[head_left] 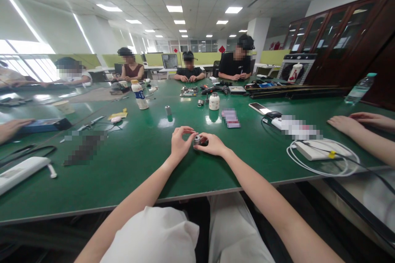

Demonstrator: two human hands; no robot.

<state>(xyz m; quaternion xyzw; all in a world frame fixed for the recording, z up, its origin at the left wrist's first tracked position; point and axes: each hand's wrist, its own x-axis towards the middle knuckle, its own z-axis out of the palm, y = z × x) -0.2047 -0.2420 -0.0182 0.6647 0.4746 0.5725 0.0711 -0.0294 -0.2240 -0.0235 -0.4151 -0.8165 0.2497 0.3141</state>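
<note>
Just above the green table, a small silvery metal cylinder (pixel 196 140) with a dark hole in its top is between my two hands. My right hand (pixel 213 144) grips it from the right, thumb and fingers curled round its side. At its upper left edge, my left hand (pixel 181 141) has thumb and index finger pinched together; anything tiny between those tips is too small to make out. A second metal cylinder (pixel 168 110) stands upright on the table, beyond my left hand. Farther out, a squat white jar (pixel 214 102) stands near a small metal piece (pixel 200 103).
The green table (pixel 132 181) carries a milk-type bottle (pixel 140 96), a pixelated phone-like item (pixel 231 118), and a white power bank-like box (pixel 324 150) with coiled cables at right. Another person's hands (pixel 347 125) rest at right; a hand (pixel 14 127) touches a blue box at left. Several people sit opposite.
</note>
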